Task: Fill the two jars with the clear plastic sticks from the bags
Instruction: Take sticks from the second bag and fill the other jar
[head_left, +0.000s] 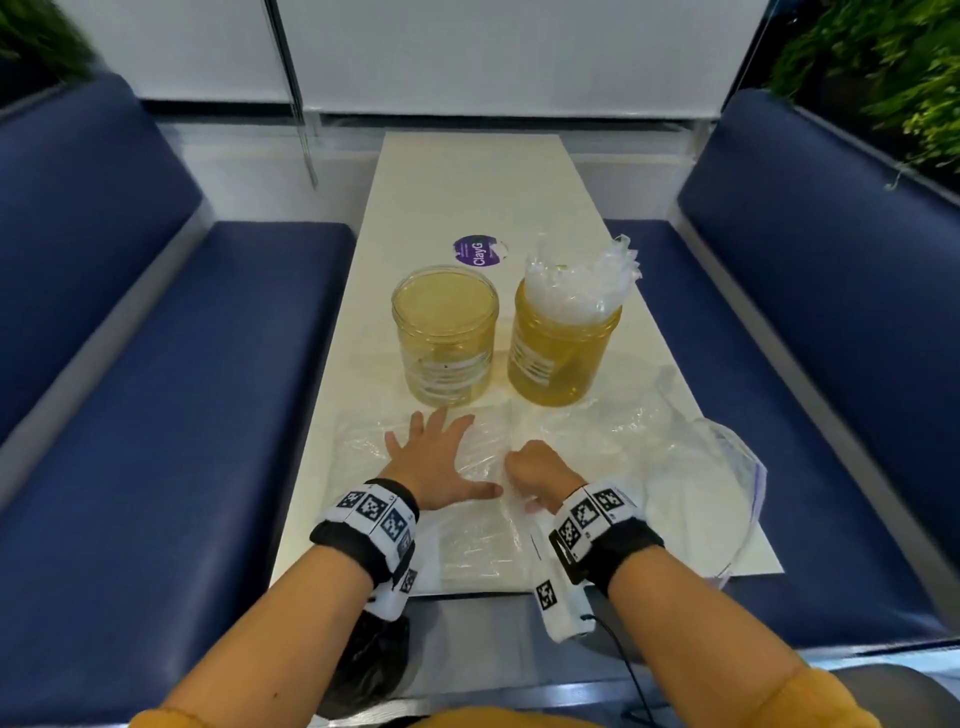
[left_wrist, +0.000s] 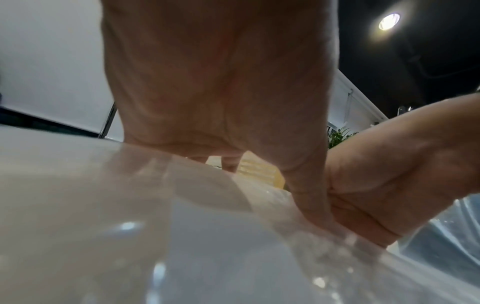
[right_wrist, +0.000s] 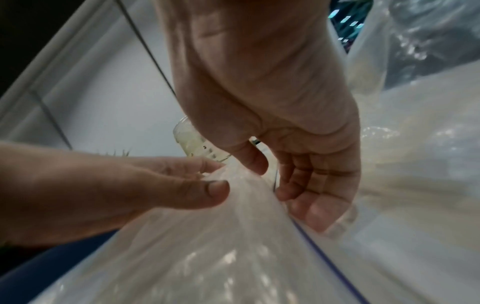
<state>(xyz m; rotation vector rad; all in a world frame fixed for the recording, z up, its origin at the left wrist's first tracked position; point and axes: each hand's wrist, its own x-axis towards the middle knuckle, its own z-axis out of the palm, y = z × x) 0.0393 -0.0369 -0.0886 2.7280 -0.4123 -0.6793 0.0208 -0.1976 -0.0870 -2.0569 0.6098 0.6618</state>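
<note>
Two yellowish clear jars stand mid-table. The left jar (head_left: 444, 332) looks empty. The right jar (head_left: 563, 343) holds a bundle of clear plastic sticks (head_left: 576, 283) that pokes out of its mouth. In front of them lies a clear plastic bag (head_left: 470, 525) of sticks. My left hand (head_left: 441, 452) (left_wrist: 228, 160) rests flat on it, fingers spread. My right hand (head_left: 535, 467) (right_wrist: 272, 179) is curled beside the left thumb and pinches the bag's (right_wrist: 233, 246) blue-lined zip edge between thumb and fingers.
A second crumpled clear zip bag (head_left: 696, 488) lies at the table's (head_left: 467, 197) right front corner, partly over the edge. A round purple sticker (head_left: 478, 252) sits behind the jars. Blue benches (head_left: 182, 389) flank the narrow table.
</note>
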